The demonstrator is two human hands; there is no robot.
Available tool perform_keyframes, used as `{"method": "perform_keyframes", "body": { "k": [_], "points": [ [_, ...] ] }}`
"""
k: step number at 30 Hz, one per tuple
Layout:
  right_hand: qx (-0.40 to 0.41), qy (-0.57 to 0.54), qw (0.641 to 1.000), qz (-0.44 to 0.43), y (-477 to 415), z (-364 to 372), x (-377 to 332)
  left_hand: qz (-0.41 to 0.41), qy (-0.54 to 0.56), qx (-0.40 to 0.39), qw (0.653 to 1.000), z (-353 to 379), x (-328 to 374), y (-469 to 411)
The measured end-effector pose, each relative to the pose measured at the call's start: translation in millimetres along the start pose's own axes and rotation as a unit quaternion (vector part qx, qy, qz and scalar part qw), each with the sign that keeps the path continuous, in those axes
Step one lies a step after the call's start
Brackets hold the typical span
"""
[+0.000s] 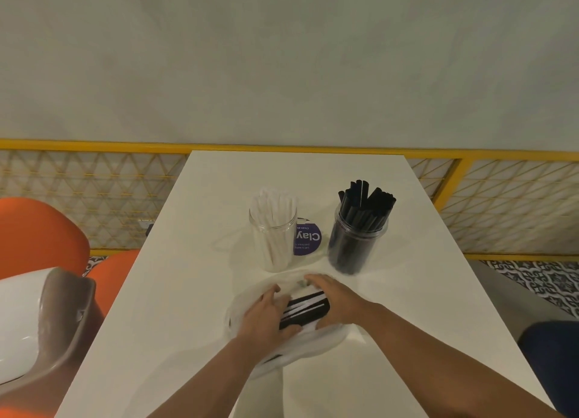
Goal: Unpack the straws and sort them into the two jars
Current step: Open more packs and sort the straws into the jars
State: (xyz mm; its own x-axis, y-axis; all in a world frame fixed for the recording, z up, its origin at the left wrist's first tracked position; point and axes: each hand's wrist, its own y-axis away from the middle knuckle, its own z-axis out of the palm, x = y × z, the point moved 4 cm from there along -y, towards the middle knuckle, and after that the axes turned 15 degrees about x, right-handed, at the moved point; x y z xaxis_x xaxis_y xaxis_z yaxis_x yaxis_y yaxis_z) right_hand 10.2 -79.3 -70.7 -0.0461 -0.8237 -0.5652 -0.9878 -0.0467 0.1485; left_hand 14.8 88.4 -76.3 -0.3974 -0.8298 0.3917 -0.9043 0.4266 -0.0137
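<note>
A white table (423, 292) runs away from the viewer to a pale wall (282, 57), with a purple disc (308, 239) lying on it near its middle. Far left of the disc stand an orange chair (37, 229) and, nearer the viewer, a white and brown seat (53, 323). Behind the disc a yellow rail (94, 144) tops a lattice panel. Far right of the disc is patterned floor (532, 279).

The disc is partly hidden and its small print is unreadable. A dark blue shape (554, 364), far right of the disc, is cut off by the edge.

Touching the disc's left side in view, a clear jar (273, 245) holds white straws (275, 204). Just right of the disc a second jar (357, 245) holds black straws (366, 198). Nearer the viewer than the disc lies a clear plastic bag (313, 345) with a bundle of straws (308, 308) inside, black and white mixed. The left hand (266, 317) rests on the bag's left part with fairly straight fingers. The right hand (335, 301) curls fingers and thumb round the bundle's right end through the bag.
</note>
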Motion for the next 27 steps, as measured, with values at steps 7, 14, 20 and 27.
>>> {"method": "perform_keyframes", "body": {
  "k": [7,14,20,27],
  "points": [
    [-0.03,-0.003,0.999,0.025,1,-5,2,-0.001,0.022,-0.023,0.999,1,1,-3],
    [-0.024,-0.052,0.996,0.063,4,-9,7,-0.012,-0.005,-0.032,0.999,2,-6,-11],
    [-0.024,-0.056,0.995,0.081,5,-10,6,-0.043,-0.049,-0.058,0.996,2,-7,-18],
    [-0.019,-0.069,0.993,0.095,7,-14,4,-0.074,-0.013,-0.067,0.995,2,-12,-17]
  ]
}}
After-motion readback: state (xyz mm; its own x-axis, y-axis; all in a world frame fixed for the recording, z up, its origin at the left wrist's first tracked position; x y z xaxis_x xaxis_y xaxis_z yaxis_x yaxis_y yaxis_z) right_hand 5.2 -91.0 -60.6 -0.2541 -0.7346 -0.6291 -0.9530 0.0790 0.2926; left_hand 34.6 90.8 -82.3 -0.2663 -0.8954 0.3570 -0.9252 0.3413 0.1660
